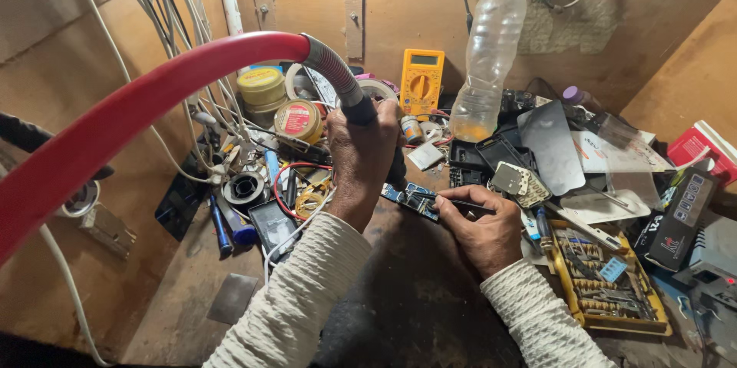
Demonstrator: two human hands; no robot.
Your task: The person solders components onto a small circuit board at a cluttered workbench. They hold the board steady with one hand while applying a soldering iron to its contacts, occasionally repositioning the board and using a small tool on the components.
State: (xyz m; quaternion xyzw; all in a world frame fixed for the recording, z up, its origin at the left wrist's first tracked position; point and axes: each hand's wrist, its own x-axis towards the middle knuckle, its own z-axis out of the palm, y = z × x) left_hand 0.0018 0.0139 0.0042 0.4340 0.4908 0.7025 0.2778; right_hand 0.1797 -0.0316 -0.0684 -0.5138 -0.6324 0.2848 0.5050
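My left hand [361, 165] grips the black handle of a hot-air tool [361, 111] whose thick red hose [153, 99] arcs in from the left. Its tip is hidden behind my hand, close above a small blue circuit board [411, 198] lying on the dark workbench. My right hand [484, 230] pinches thin black tweezers [461, 203], and their tip rests on the board. Both sleeves are cream knit.
A yellow multimeter [421, 80] and a clear plastic bottle [487, 61] stand at the back. Round tins [298, 120], wires and solder clutter the left. A yellow tray of screwdriver bits [606, 283] lies at the right, beside phone parts [518, 180] and a red box [702, 149].
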